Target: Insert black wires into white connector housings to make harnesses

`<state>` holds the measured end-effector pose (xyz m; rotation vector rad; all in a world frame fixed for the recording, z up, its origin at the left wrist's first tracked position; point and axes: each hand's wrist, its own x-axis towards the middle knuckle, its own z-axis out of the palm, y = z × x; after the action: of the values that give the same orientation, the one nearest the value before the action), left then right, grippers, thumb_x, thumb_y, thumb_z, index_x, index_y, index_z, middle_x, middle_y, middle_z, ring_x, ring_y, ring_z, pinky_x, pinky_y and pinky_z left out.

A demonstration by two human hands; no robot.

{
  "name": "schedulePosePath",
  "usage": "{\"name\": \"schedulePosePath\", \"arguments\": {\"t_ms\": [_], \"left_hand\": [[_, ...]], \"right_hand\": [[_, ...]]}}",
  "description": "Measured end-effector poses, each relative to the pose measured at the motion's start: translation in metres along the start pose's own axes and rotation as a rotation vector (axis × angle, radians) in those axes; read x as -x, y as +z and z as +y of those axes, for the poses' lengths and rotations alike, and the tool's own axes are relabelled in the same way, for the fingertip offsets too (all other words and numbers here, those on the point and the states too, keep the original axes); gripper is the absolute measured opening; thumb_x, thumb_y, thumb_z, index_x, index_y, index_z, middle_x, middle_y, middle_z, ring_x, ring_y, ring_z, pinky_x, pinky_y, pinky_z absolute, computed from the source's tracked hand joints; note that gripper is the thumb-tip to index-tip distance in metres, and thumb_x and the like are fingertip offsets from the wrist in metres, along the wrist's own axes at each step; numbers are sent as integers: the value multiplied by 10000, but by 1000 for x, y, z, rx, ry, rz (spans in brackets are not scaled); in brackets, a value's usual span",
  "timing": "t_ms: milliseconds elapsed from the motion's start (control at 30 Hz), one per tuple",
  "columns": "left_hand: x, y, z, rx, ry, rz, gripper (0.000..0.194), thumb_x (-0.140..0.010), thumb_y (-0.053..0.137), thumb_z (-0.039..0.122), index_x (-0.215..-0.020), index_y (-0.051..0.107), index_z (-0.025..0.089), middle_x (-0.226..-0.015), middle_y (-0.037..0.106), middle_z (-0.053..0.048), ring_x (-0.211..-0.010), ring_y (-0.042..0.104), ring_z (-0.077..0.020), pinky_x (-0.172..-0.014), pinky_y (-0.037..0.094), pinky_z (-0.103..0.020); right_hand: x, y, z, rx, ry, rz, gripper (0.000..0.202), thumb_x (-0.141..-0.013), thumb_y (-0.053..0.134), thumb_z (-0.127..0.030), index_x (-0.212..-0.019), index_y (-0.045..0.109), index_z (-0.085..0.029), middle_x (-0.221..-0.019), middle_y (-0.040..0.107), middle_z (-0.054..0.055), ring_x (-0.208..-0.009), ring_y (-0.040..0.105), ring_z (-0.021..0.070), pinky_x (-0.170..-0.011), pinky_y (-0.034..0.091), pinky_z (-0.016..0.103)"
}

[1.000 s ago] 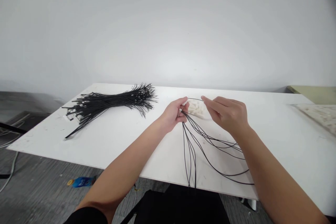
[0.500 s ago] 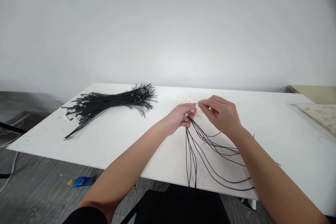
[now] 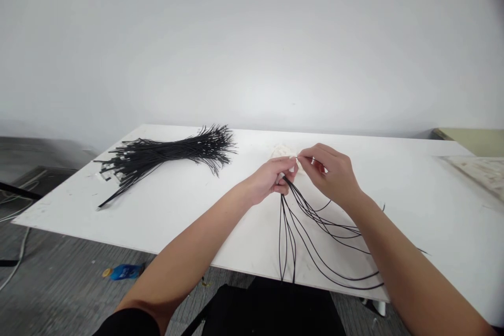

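Observation:
Several thin black wires (image 3: 315, 215) run out of my left hand (image 3: 275, 176), which is closed around them over the table. Its thumb and forefinger pinch a small white piece (image 3: 292, 161), possibly a connector, mostly covered by the fingers. My right hand (image 3: 328, 168) is closed in a pinch, its fingertips almost touching the left ones. What sits between those right fingertips is too small to make out. Below the hands, the loose wires curve across the tabletop towards the front edge and under the right forearm. Behind the fingers lies a pile of small whitish pieces (image 3: 280, 150).
A large bundle of black wires (image 3: 169, 151) lies at the left of the white table (image 3: 177, 220). A flat board with pale pieces (image 3: 478, 170) is at the right edge. On the grey floor lies a blue bottle (image 3: 125, 272). A white wall rises behind the table.
The short dark wire stretch seen between the two hands' fingertips no longer shows; a small white piece shows there now. Both hands have stayed almost in place.

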<state>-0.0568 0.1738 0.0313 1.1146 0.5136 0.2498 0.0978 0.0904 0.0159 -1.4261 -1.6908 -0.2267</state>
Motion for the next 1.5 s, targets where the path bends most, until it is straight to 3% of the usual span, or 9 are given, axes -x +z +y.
{"name": "schedulePosePath", "arguments": {"t_ms": [567,967,1167,1500], "left_hand": [[0,-3,0,13,1,-53,273,-875,554,342,-698,479,148,-607,375,20,-496,264,-47,-407,199,-144],[0,0,0,78,-62,-22,361,-872,543,495,-788,533,144,-691,349,23,-532,252,-49,-443,224,-160],[0,1,1,15,-40,-18,445,-888,481,553,-701,483,149,-675,349,17,-535,238,-62,-439,216,-173],[4,2,6,-87,15,-105,471,-944,385,504,-617,401,165,-581,295,30,-500,206,-69,-438,180,-183]], "right_hand": [[-1,1,-2,-33,-12,36,105,-904,556,-192,-817,615,-190,-704,570,-27,-545,429,49,-523,387,208],[1,6,-7,70,6,75,146,-902,518,-212,-795,613,-181,-705,594,3,-521,420,62,-517,383,222],[2,7,-8,74,-26,94,124,-879,545,-188,-777,615,-179,-676,585,-2,-536,427,67,-504,370,218],[3,8,-9,-55,-23,89,106,-895,537,-196,-813,604,-198,-682,563,-6,-547,452,77,-509,408,230]]}}
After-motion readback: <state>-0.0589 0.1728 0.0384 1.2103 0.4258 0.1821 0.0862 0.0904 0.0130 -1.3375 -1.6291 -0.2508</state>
